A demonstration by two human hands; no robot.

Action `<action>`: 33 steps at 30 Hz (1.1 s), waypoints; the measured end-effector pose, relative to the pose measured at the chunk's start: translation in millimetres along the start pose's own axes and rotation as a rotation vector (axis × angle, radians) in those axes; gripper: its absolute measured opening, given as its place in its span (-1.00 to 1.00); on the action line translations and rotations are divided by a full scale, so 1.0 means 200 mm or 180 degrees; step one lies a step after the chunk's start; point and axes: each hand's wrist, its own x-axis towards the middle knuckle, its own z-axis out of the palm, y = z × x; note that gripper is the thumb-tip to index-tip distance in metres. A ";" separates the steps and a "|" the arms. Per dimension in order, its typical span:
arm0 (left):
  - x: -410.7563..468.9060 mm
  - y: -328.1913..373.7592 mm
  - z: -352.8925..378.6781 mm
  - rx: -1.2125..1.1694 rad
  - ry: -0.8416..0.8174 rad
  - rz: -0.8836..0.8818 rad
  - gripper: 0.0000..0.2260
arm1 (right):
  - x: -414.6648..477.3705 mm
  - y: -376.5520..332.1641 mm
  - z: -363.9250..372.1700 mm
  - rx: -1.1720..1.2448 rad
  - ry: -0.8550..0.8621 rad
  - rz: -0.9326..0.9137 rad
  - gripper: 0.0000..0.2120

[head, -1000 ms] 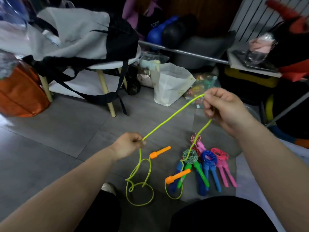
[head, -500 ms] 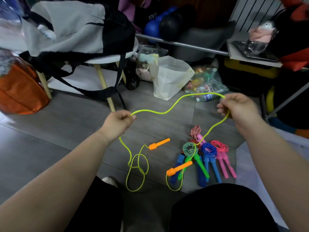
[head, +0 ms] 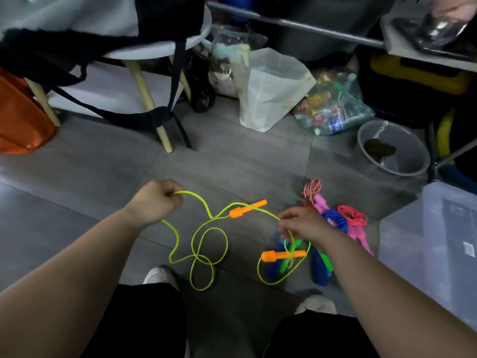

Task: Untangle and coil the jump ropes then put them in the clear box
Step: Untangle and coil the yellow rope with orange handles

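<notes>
Yellow rope (head: 206, 244) sags between both hands' grip

Single head-worn wide-angle view, no second camera, so nothing is shared. It looks forward and steeply down at the grey tiled floor (head: 108, 177) from above the wearer's own knees, both forearms entering from the bottom corners. Left hand (head: 154, 200) and right hand (head: 304, 224) sit mid-frame, close to the lens. Yellow-green rope (head: 206, 244) lies on the floor just below them. Clear box (head: 433, 244) is cut by the right edge. Edges bend with lens distortion.
</notes>
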 end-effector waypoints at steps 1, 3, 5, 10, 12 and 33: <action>0.02 0.01 0.02 -0.0029 -0.0082 0.0082 -0.84 | 0.02 -0.02 0.04 0.0105 -0.0136 -0.0051 -0.87; 0.05 0.04 0.06 -0.0044 -0.0212 0.0239 -0.65 | 0.05 -0.10 0.10 0.0091 -0.0413 -0.0277 -0.84; 0.06 0.09 0.10 -0.0198 -0.0492 0.0407 -0.66 | 0.06 -0.21 0.13 0.0144 -0.0563 -0.0547 -0.80; 0.04 0.18 0.19 0.0303 -0.1493 0.0752 -0.89 | -0.01 -0.40 0.15 0.1137 -0.0742 -0.0815 -0.82; 0.01 0.22 0.20 -0.0166 -0.1608 0.0825 -0.85 | -0.04 -0.44 0.14 0.1844 -0.0927 -0.0886 -0.78; -0.08 0.23 0.12 -0.1346 -0.1391 0.0427 -0.74 | -0.05 -0.35 -0.25 -0.1305 0.1685 -0.0380 -0.62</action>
